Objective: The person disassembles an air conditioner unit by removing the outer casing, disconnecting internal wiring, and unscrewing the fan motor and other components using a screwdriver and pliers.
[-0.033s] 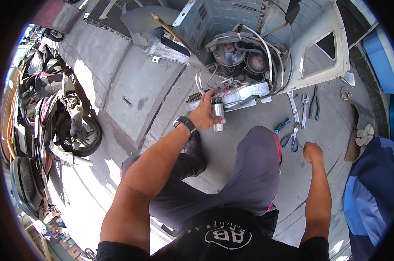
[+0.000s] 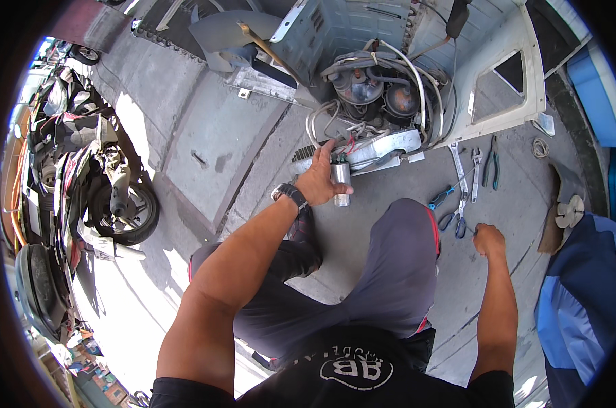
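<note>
My left hand (image 2: 317,181), a watch on its wrist, has its thumb and fingers around a silver cylindrical capacitor (image 2: 342,185). The capacitor's top is beside thin wires at the front edge of a dismantled air-conditioner unit (image 2: 389,144). Low on the right, my right hand (image 2: 489,241) is closed near the ground; a thin dark piece shows at its fingertips, but its kind is hidden. Just left of that hand lie blue-handled scissors (image 2: 460,227). Beyond them are a blue screwdriver (image 2: 442,198), a long wrench (image 2: 457,163), an adjustable wrench (image 2: 477,171) and pliers (image 2: 495,170).
Two dark round compressors (image 2: 401,99) with looping hoses sit inside the metal casing (image 2: 505,95). Motorcycles (image 2: 121,197) line the left side. At right are a fan blade (image 2: 569,212), blue cloth (image 2: 579,292) and a coil of cord (image 2: 540,147).
</note>
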{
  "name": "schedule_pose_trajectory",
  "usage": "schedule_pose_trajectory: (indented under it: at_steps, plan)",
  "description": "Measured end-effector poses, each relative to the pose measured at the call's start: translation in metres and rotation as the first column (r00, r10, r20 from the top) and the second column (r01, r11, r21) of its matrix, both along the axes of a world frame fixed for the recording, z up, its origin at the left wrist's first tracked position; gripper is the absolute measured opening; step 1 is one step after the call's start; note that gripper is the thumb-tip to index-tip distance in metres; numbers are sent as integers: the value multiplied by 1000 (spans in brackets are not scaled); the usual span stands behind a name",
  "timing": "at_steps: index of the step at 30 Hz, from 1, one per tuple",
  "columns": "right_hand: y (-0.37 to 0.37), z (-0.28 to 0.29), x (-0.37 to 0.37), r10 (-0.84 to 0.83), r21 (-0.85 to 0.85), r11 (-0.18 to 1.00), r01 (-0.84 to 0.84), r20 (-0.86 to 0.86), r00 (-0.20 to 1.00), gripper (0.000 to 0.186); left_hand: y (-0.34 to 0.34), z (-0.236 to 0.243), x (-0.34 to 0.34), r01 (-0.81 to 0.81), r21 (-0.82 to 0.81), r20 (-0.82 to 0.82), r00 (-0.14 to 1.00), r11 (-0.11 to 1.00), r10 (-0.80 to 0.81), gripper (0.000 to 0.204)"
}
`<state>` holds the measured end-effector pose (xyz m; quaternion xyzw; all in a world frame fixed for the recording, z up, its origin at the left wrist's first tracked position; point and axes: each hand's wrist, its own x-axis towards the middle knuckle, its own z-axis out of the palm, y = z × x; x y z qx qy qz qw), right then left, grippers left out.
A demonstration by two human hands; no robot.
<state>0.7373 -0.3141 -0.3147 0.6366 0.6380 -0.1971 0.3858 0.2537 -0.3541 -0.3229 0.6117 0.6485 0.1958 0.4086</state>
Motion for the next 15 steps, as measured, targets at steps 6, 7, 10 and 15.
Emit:
schedule_pose_trajectory:
  at_steps: [6,7,10,15]
  plan:
    - [-4,9,-8,-94,1,996,94,-6,996,23,5,15,10,-83,-120,-60,995,989,76,119]
    - [-4,7,-8,-84,8,996,84,-8,996,23,5,10,8,-95,-109,-54,995,990,89,121]
    - [-9,6,-6,-81,27,996,82,-6,997,22,12,11,2,-113,-68,-25,993,991,111,108]
    - [-15,16,-13,-139,-31,990,139,8,990,26,25,24,0,-107,-220,-73,993,970,93,82]
